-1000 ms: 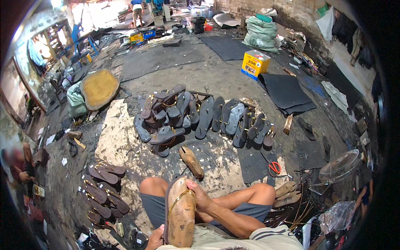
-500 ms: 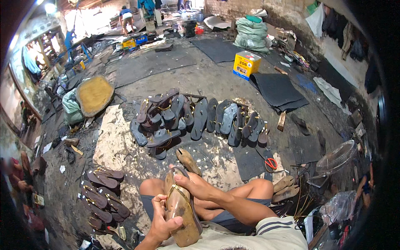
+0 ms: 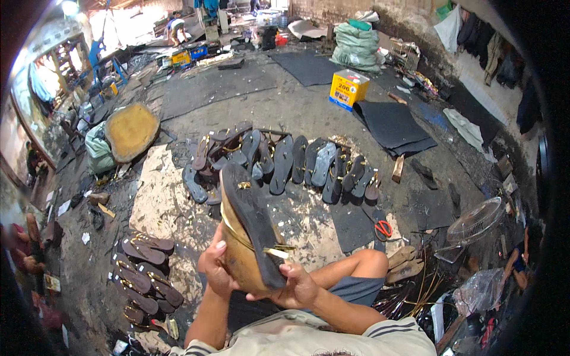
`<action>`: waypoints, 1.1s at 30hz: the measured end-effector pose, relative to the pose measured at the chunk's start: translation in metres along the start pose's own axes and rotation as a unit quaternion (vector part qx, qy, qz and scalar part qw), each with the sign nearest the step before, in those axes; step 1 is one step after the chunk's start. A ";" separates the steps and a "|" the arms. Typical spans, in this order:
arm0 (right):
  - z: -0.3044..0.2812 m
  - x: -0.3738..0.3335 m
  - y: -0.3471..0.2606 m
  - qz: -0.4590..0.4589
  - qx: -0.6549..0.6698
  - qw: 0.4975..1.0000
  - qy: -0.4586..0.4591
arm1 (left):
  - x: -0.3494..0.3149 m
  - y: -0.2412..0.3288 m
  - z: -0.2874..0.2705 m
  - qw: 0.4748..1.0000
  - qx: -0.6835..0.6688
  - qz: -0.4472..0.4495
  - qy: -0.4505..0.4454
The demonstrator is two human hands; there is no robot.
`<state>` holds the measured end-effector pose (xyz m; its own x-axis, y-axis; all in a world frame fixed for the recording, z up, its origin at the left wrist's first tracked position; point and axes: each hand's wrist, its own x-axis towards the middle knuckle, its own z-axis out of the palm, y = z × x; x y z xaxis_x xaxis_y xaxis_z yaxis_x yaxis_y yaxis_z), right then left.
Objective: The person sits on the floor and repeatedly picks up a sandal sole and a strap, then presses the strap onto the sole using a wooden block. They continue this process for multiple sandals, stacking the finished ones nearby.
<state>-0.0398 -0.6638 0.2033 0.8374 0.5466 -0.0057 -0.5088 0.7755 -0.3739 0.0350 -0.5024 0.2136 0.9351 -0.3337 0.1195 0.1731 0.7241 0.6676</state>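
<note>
One gold-strapped, dark, flat-soled sandal, on brown, foot-shaped wooden form; left hand curled round form, right hand pinching sandal's heel end.

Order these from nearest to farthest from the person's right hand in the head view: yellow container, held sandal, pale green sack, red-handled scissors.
1. Held sandal: touching the right hand.
2. Red-handled scissors: ahead, to the right.
3. Yellow container: farther ahead, slightly right.
4. Pale green sack: beyond the container.
</note>
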 end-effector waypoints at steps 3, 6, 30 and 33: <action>-0.028 0.009 -0.007 -0.130 -0.313 0.936 0.094 | -0.009 0.003 -0.014 0.993 0.100 -0.057 0.012; -0.036 0.015 -0.004 -0.172 -0.468 0.859 0.119 | -0.011 -0.008 -0.017 0.980 0.181 -0.076 0.001; -0.064 0.047 0.021 -0.133 -0.322 0.917 0.195 | -0.026 -0.016 -0.053 0.942 0.330 -0.048 -0.037; -0.070 0.056 0.026 -0.235 -0.686 0.661 0.192 | -0.023 -0.008 -0.050 0.954 0.286 0.089 -0.011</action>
<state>0.0073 -0.6352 0.1285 0.9616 0.0214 0.2736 0.2651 -0.3301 -0.9060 0.0272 -0.4700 0.1683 0.9262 -0.2530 0.2796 -0.1906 0.3255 0.9261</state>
